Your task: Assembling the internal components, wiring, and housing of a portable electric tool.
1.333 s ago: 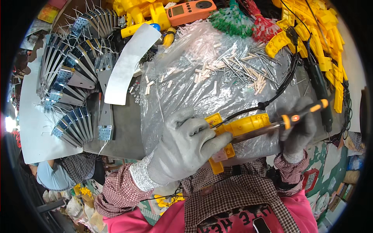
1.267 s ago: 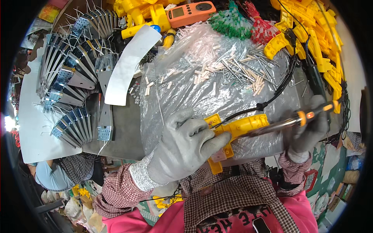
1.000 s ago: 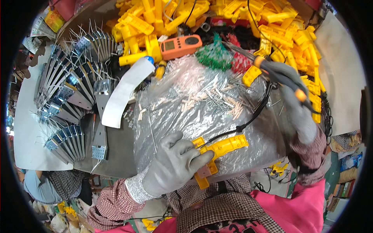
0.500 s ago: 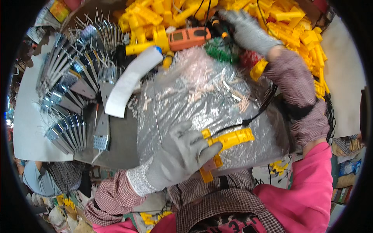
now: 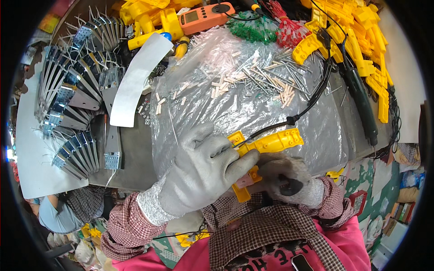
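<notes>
My left hand, in a grey glove, is closed around a yellow plastic housing in front of my body. A black cable with a thicker collar runs from the housing across the plastic sheet. My right hand, also gloved, is close beside the housing's near end, its fingers curled in. Its fingertips look dark, and what they hold, if anything, is hidden. Below my left fingers shows the housing's lower part, with a pale pinkish piece in it.
Clear plastic sheeting bears small pale sleeves and metal pins. Green and red wired bundles, an orange meter and yellow housings lie behind. Metal plates stand left; a dark corded screwdriver lies right.
My right hand has come back from the far yellow pile to the housing near my body. The left hand keeps its hold. The view has shifted slightly.
</notes>
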Demonstrator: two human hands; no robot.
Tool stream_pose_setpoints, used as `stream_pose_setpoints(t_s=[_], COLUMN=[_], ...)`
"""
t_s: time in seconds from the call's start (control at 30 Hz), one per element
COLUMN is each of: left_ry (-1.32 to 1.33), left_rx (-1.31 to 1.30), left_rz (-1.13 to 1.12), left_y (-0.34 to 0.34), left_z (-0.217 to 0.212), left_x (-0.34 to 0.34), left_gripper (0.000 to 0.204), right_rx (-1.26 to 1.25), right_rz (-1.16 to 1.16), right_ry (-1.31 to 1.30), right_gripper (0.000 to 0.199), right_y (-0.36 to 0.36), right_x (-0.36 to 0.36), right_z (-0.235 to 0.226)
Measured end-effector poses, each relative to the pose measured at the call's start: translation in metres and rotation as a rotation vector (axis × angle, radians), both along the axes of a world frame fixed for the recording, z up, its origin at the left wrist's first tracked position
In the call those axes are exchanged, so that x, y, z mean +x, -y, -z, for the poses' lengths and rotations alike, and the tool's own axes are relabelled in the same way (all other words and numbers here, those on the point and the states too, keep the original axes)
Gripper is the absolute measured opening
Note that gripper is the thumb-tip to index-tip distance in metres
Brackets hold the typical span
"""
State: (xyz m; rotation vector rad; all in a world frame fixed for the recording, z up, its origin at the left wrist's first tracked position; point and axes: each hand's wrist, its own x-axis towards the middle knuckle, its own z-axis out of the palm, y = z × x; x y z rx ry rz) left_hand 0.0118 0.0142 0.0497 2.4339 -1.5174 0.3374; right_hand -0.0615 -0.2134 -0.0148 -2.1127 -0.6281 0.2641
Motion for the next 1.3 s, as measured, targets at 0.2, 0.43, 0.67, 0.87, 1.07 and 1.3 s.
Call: stream_pose_setpoints(t_s=[0.2,0.43,0.67,0.87,1.07,1.3], left_ry=[-0.055,-0.053,-0.059,-0.099,-0.108,-0.117], left_rx=[0.061,0.047,0.084,0.106,0.132,0.128], left_rz=[-0.016,-0.017,-0.041,-0.042,-0.034,-0.04], left_y=[0.001,0.001,0.002,0.002,0.0,-0.002], left_z=[-0.002,0.0,-0.003,-0.009,-0.01,-0.009], left_x=[0.002,0.0,-0.003,-0.003,-0.001,-0.002], left_gripper=[0.04,0.042,0.037,0.038,0.042,0.043], right_rx=[-0.031,0.124,0.153,0.123,0.162,0.153], right_rz=[-0.046,-0.109,-0.093,-0.078,-0.062,-0.057], right_ry=[-0.114,-0.118,0.042,0.043,-0.09,-0.073], right_gripper=[0.053,0.054,0.056,0.052,0.048,0.049], right_y=[-0.006,-0.003,-0.003,-0.004,-0.005,-0.004], right_x=[0.003,0.007,0.004,0.004,0.004,0.0], right_z=[-0.003,-0.005,0.005,0.003,-0.001,0.004])
